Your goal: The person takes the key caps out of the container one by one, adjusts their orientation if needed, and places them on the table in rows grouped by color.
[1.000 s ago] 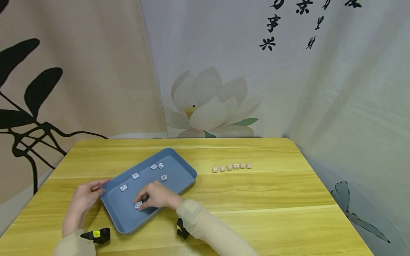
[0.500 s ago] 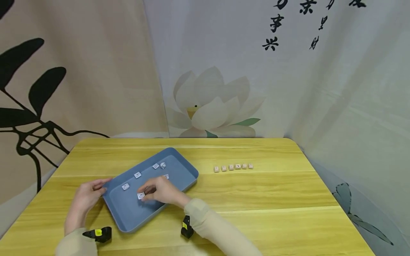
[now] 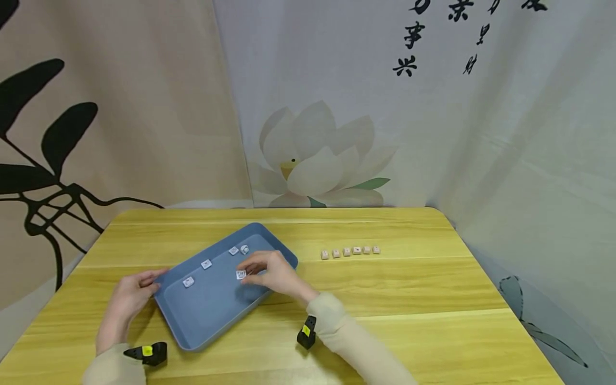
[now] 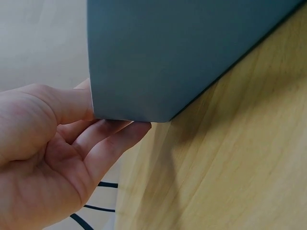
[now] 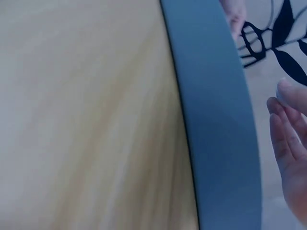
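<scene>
In the head view my right hand [image 3: 273, 272] pinches a small white block [image 3: 241, 274] with dark markings on its face between thumb and fingertips. It is over the right half of the blue tray [image 3: 212, 315]. My left hand [image 3: 130, 297] grips the tray's left end; the left wrist view shows the thumb at its wall and fingers [image 4: 112, 148] curled beneath the lower edge. Several similar blocks lie in the tray, among them one near the left end [image 3: 189, 282] and one near the back wall [image 3: 206, 264]. The right wrist view does not show the held block.
A row of several small pale blocks [image 3: 347, 252] stands on the wooden table [image 3: 409, 305], right of the tray. Behind the table hangs a printed curtain [image 3: 317, 64]. Each wrist bears a black camera.
My right hand has carried the pinched block up from the tray's front part, rightwards and back, and now covers another block that lay there. The left hand stays on the tray.
</scene>
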Motion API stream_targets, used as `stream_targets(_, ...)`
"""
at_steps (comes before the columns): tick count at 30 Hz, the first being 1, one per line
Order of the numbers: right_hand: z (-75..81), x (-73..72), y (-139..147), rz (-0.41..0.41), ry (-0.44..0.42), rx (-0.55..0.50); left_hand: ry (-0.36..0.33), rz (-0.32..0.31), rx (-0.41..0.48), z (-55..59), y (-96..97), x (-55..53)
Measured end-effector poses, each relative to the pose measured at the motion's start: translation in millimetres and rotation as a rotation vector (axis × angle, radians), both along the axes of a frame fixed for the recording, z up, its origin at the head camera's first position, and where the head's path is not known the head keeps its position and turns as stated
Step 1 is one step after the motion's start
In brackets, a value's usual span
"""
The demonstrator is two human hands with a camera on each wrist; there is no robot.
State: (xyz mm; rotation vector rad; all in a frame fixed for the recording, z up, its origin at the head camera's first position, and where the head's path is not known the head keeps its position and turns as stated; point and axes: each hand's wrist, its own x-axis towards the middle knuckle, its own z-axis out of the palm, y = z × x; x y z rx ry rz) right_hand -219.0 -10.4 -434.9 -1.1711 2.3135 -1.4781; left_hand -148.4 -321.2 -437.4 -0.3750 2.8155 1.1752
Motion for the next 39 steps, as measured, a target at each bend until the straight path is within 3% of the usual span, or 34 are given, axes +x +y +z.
stream_targets(10, 11.8, -9.8, 52, -0.119, -0.096, -0.046, 0.005, -0.007, -0.011, 1.7, 3.1, -0.6)
stream_targets(18, 40.4, 3.7, 84, -0.160, -0.099, -0.032, 0.007, -0.001, -0.017, 1.9, 4.4, -0.6)
stream_targets(21, 36.1, 1.5, 94, -0.192, -0.109, -0.046, 0.006, 0.000, -0.016, 1.2, 3.7, -0.7)
stream_targets(29, -3.3, -19.8, 122, -0.295, -0.163, -0.076, -0.005, -0.002, -0.007, 1.0, 2.4, -1.2)
stream_targets(34, -0.8, -15.4, 133, -0.332, -0.258, -0.086, -0.016, 0.001, -0.013, 3.7, 2.3, -1.6)
stream_targets(39, 16.2, -4.7, 139, -0.348, -0.260, -0.066, -0.026, -0.002, -0.012, 5.6, 1.8, -0.8)
